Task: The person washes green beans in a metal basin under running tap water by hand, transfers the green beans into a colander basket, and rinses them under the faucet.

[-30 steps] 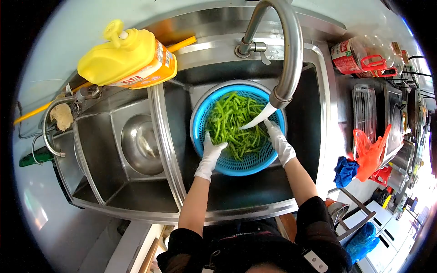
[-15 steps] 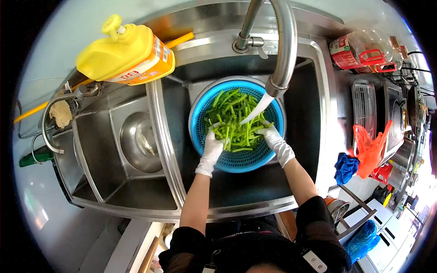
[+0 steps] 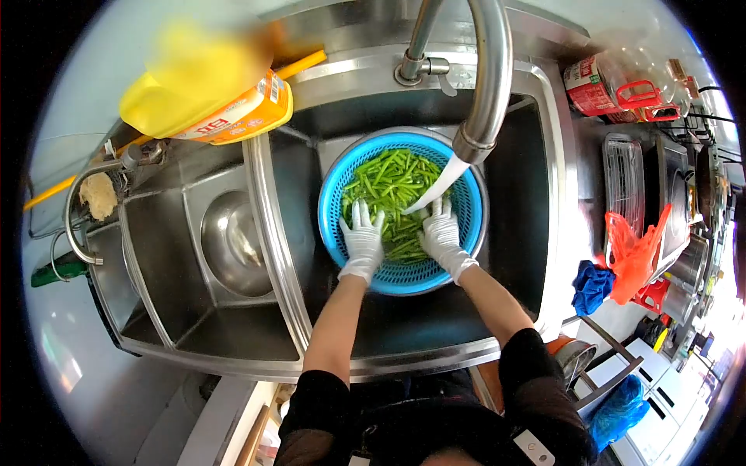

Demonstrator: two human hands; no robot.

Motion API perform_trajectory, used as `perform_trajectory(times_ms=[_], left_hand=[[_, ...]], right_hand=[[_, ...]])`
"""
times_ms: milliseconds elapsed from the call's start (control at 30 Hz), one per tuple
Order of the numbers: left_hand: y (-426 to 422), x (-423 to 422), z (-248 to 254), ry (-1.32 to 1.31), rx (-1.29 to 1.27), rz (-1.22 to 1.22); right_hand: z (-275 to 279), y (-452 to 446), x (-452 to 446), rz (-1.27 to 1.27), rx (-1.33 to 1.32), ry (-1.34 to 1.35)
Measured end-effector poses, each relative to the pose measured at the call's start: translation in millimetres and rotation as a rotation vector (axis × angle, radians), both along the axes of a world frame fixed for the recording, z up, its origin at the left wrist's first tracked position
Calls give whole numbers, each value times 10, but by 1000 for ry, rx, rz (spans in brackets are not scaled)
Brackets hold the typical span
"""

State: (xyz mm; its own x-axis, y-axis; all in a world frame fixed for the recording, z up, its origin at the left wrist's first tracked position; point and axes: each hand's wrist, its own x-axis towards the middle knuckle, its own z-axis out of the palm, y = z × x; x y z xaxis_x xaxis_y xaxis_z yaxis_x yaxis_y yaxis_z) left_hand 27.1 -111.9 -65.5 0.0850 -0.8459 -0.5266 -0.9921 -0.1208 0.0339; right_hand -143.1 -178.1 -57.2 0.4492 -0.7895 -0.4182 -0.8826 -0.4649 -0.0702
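Note:
Cut green vegetable stems (image 3: 398, 172) lie in water in a blue colander basket (image 3: 332, 203), which sits inside a metal basin (image 3: 485, 198) in the sink. Both hands wear thin white gloves. My left hand (image 3: 363, 242) rests flat over the stems at the near left, its fingers spread. My right hand (image 3: 443, 237) lies on the stems at the near right, fingers stretched out and partly apart. Neither holds any stems that I can make out. Between them, water (image 3: 437, 186) runs from the curved faucet (image 3: 489, 85) onto the stems.
A yellow detergent jug (image 3: 210, 109), its top blurred, stands at the back left. The left sink compartment holds a metal bowl (image 3: 233, 245). At the right are clear plastic bottles (image 3: 614, 85), a wire rack (image 3: 623, 179), a red plastic bag (image 3: 633, 256) and a blue cloth (image 3: 592, 287).
My hands have gone from gripping the stems at the basket's sides to lying spread on top of them, closer together. The raised stems have settled lower in the basket.

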Motion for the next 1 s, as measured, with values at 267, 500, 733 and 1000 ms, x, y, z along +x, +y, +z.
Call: perform_trajectory(times_ms=[267, 500, 733, 1000], left_hand=[[5, 88, 42, 424, -284, 228], [-191, -71, -246, 319, -580, 226], [-379, -13, -298, 415, -755, 450], [-302, -143, -404, 472, -710, 514]], right_hand=[[126, -283, -151, -169, 133, -195], [-208, -142, 44, -13, 34, -235], [-409, -125, -97, -112, -183, -444], [-192, -231, 281, -440, 12, -524]])
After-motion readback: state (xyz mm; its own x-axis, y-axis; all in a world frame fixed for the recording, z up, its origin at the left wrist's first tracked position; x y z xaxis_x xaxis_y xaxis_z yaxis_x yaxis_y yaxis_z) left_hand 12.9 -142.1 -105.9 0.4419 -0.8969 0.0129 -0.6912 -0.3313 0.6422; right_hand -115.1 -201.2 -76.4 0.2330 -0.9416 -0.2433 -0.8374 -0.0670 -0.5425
